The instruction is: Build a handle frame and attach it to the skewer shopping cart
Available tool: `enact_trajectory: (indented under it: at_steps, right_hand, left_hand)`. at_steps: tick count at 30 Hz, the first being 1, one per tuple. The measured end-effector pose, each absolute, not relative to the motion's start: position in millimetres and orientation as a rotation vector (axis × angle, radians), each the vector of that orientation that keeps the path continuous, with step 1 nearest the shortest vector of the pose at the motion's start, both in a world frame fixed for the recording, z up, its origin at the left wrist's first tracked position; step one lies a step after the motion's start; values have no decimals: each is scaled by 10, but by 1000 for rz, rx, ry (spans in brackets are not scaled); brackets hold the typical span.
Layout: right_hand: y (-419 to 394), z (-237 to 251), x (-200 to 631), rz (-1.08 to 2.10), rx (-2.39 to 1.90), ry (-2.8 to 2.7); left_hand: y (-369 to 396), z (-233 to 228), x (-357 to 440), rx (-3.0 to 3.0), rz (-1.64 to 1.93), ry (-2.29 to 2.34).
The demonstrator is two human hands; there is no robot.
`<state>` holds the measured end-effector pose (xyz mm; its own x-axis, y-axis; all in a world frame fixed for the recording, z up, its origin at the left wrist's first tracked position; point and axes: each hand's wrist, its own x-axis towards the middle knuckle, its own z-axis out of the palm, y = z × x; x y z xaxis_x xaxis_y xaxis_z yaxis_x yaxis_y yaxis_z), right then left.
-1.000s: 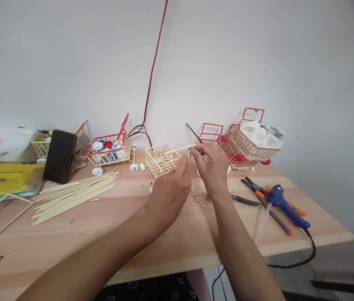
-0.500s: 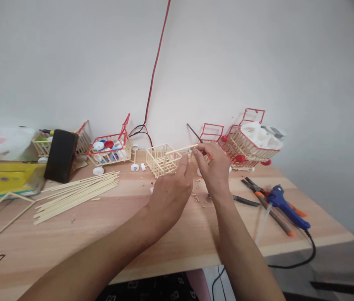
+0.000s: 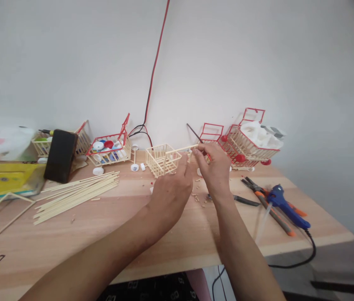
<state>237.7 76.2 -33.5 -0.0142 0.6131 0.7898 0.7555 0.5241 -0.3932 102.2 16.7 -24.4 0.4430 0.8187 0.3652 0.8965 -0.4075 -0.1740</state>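
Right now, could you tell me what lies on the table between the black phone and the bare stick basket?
In the head view, between the black phone and the bare stick basket stands a red-rimmed basket holding bottle caps.

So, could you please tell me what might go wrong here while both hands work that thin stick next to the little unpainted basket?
1. The thin stick, pinched between the left hand and right hand, looks fragile and might snap if bent.
2. The unpainted stick basket sits close beside the fingers; a slip could knock or crush it.
3. The glue gun lies near the table edge with its cord hanging off; a forearm might snag it.
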Motion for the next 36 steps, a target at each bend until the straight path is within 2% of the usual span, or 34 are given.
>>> enact_trajectory:
  at_steps: [36]
  right_hand:
    - [789, -380, 2390, -171, -1145, -1712]
  left_hand:
    - [175, -268, 1021, -2374, -367, -1472]
